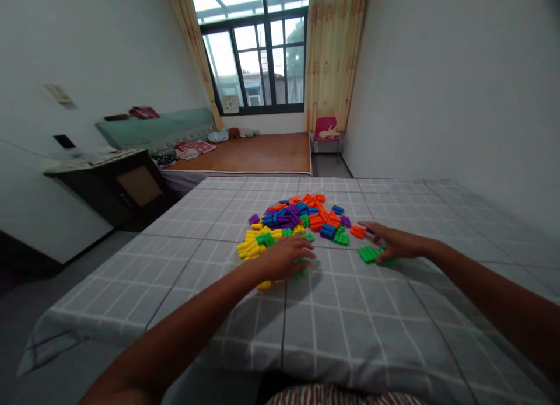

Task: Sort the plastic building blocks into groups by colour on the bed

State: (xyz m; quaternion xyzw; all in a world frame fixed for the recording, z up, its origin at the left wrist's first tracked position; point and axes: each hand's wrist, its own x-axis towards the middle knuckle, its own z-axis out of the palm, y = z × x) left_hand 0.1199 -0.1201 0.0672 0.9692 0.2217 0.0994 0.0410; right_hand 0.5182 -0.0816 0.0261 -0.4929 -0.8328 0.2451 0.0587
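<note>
A pile of small plastic pieces lies on the table: purple pieces (286,217) in the middle, orange pieces (324,219) to the right and behind, yellow pieces (251,247) at the left front. My left hand (286,258) is over the front of the pile, palm down with fingers curved; green pieces show beside and under it, and what its fingers hold, if anything, is hidden. To the right, my right hand (391,241) has thumb and fingers spread around a group of green pieces (368,254), the thumb at their near edge. An orange piece (357,231) lies by its fingertips.
A checked grey cloth covers the table (210,311). Beyond it are a bed (262,153), a pink chair (326,128) and a curtained window. A dark cabinet (135,186) stands at the left, and a white wall runs along the right.
</note>
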